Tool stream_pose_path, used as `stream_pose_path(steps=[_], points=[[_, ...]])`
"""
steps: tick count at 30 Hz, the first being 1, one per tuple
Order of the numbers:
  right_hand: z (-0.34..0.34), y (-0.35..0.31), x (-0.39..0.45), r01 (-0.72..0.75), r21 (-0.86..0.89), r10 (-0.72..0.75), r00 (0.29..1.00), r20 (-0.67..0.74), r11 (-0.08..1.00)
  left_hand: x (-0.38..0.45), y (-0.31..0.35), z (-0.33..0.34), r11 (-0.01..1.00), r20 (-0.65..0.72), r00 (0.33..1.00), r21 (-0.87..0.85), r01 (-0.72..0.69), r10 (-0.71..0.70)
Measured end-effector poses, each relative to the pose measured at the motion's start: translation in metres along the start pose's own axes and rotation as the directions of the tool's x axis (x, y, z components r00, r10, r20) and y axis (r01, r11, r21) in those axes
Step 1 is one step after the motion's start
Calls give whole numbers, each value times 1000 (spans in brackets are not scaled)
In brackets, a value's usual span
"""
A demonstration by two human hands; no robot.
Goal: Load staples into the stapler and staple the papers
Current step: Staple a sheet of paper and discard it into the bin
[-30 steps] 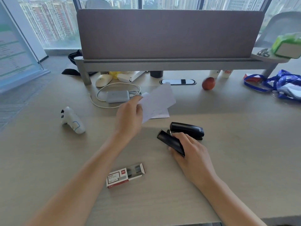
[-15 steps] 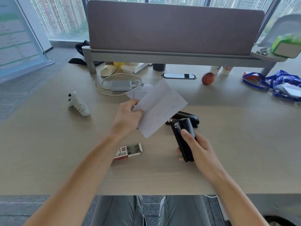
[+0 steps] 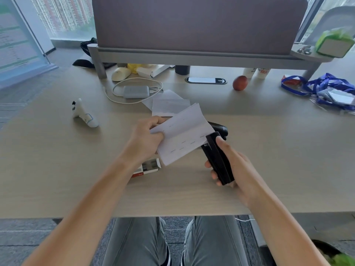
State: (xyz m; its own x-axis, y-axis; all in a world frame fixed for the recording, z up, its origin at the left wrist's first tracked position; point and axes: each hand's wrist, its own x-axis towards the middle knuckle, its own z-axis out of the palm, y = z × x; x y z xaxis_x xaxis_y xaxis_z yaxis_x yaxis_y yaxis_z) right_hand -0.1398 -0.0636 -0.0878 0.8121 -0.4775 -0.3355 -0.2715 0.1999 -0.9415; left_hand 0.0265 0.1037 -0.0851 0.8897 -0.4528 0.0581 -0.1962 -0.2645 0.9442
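Note:
My left hand (image 3: 147, 137) pinches a small stack of white papers (image 3: 182, 135) by the left edge, lifted above the desk. My right hand (image 3: 233, 166) grips a black stapler (image 3: 218, 158) held off the desk, its front end at the papers' right edge. The papers carry several staple marks. A second black stapler (image 3: 221, 128) lies on the desk behind, mostly hidden by the papers. A red and white staple box (image 3: 148, 167) lies open on the desk under my left wrist. More loose papers (image 3: 169, 106) lie farther back.
A white controller (image 3: 84, 115) rests at the left. A grey power bank with a white cable (image 3: 135, 92), a mouse (image 3: 121, 73), a red fruit (image 3: 239, 83) and blue lanyards (image 3: 326, 89) sit toward the back. A raised shelf and grey divider (image 3: 192, 54) close off the far side.
My left hand has brought the papers nearer and lower, toward the stapler. My right hand has lifted the stapler off the desk and turned its front end to the papers' edge.

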Motion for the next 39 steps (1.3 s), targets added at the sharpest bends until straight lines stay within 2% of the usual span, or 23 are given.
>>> stream_pose_path(steps=[6,18,32,34,36,39], points=[[-1,-1,1,-108,63,108,994,-3,992,-7,5,-5,1000,-9,1000,-28,3,-3],[-2,0,-2,-87,75,87,996,6,993,-11,5,-9,992,-35,997,106,-64,68],[2,-1,2,-64,6,64,998,-19,998,-9,1,-4,999,1,999,27,38,-38],[2,1,3,-37,15,38,999,-37,999,-10,1,-3,998,-3,998,-23,58,-58],[3,3,5,-12,22,13,998,-60,1000,-12,1,-1,982,-18,994,-159,104,-109],[4,3,8,5,46,0,996,-89,999,-19,3,9,873,-32,965,-434,221,-260]])
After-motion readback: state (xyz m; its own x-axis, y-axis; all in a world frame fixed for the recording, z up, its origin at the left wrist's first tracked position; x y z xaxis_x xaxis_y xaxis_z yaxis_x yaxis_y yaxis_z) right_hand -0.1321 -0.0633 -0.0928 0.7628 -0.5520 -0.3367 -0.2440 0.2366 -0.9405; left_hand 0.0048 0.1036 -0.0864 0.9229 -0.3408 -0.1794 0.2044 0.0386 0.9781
